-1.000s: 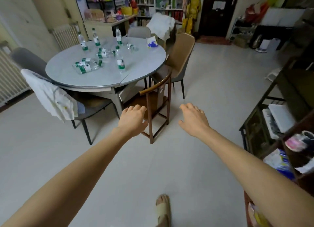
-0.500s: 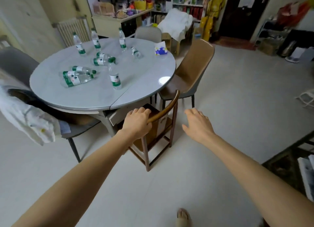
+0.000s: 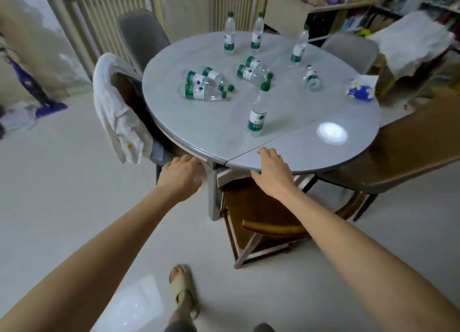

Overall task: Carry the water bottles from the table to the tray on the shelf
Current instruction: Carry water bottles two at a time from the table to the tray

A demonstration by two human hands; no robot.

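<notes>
Reaching forward with both arms, my right hand (image 3: 272, 175) lies relaxed over the tabletop (image 3: 214, 135) rim, holding nothing; my left hand (image 3: 179, 173) hangs loose below it. Bottles (image 3: 257, 112) stand at 12 o'clock.

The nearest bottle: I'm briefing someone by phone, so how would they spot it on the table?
Find the round grey table. One water bottle stands upright alone close to its near edge, just beyond the right hand. The other upright bottles stand at the far side, and the bottles between lie flat.
</notes>
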